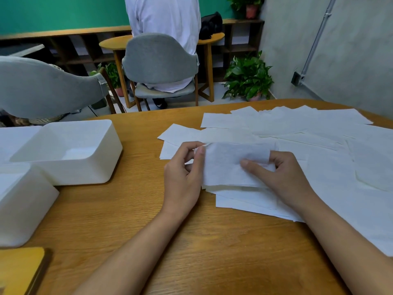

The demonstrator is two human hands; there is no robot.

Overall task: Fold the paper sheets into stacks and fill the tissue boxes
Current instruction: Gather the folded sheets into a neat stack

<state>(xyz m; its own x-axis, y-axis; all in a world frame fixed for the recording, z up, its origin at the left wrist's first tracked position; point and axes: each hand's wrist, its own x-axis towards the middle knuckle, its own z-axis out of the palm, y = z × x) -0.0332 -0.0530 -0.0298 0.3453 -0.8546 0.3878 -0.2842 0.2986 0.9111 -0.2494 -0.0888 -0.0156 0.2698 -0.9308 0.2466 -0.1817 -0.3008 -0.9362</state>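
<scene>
Two grips hold one sheet (225, 167), right of the tissue box (85, 173): left grip (182, 173) pinching one edge, right grip (282, 177) the other. Folding step, by the look; next, crease flat and stack.

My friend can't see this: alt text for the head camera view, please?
The left hand pinches the left edge of a white paper sheet and the right hand holds its right side, above a wooden table. Loose sheets lie around; open white boxes stand left.

Office lounge: wooden tables (119, 209), grey chairs (159, 58), potted plants (248, 77), cubby shelving (85, 50).
</scene>
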